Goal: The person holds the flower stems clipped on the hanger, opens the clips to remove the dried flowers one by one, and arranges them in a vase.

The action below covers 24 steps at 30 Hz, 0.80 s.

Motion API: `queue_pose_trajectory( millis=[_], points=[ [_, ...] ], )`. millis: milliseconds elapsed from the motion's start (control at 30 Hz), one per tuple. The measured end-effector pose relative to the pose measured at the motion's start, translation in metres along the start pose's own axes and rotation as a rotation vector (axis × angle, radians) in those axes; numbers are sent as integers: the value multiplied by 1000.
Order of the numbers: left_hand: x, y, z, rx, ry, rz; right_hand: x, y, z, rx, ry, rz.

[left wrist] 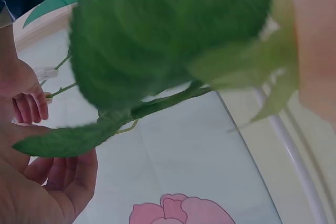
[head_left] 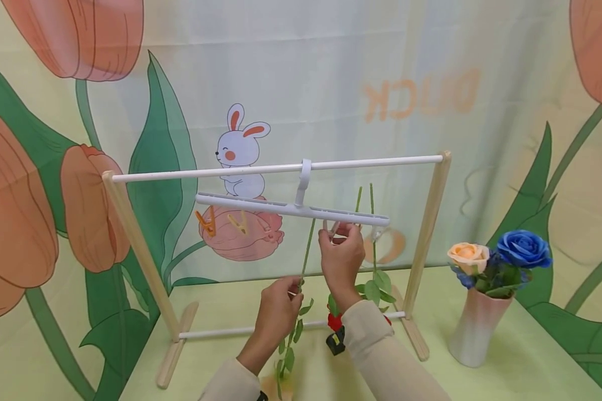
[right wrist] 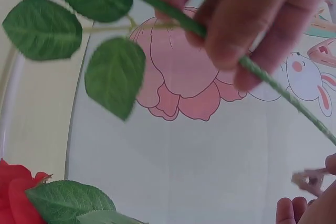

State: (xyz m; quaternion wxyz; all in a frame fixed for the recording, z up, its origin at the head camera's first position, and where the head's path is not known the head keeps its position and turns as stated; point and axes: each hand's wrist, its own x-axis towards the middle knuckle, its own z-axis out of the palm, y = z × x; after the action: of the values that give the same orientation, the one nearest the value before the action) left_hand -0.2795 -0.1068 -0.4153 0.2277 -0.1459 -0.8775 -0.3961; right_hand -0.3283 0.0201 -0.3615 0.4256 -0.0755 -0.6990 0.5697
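Observation:
In the head view a white hanger (head_left: 261,205) hangs tilted from a rack's top bar, its right end lower. My left hand (head_left: 279,312) pinches a green leafy flower stem (head_left: 308,245), whose upper end reaches the hanger; its bloom is hidden. My right hand (head_left: 342,253) is raised just under the hanger and pinches a pale clothespin (right wrist: 310,181), seen from the side in the right wrist view. To its right, a whitish clothespin (head_left: 376,233) sits at a stem (head_left: 372,200). A red rose (right wrist: 16,192) hangs head down beside the right forearm.
Orange (head_left: 208,223), yellow (head_left: 238,224) and pink (head_left: 268,229) clothespins hang along the hanger's left half. The wooden rack (head_left: 426,234) has a low white crossbar (head_left: 221,332). A vase (head_left: 481,328) with blue and peach roses stands at right. A printed curtain (head_left: 331,100) hangs behind.

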Motion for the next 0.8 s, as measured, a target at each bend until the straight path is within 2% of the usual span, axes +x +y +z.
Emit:
queue_pose_trajectory(
  millis=[200,400,500,567,633,800],
  points=[
    [-8,-7,-9,20,5,8,1,2,-7,-15,8,-3],
    [-10,-6,-18,69,69,51,4,5,-22,-13,1,-32],
    [-9,-4,-24,136,97,71,4,5,-32,-10,-21,-87],
    [-8,-2,-27,198,110,82,1,6,-39,-27,-46,-167],
    [-7,0,-30,273,125,107,-2,8,-44,-67,-76,-281],
    [-3,5,-35,409,183,207,-16,12,-49,-296,-180,-658]
  ],
)
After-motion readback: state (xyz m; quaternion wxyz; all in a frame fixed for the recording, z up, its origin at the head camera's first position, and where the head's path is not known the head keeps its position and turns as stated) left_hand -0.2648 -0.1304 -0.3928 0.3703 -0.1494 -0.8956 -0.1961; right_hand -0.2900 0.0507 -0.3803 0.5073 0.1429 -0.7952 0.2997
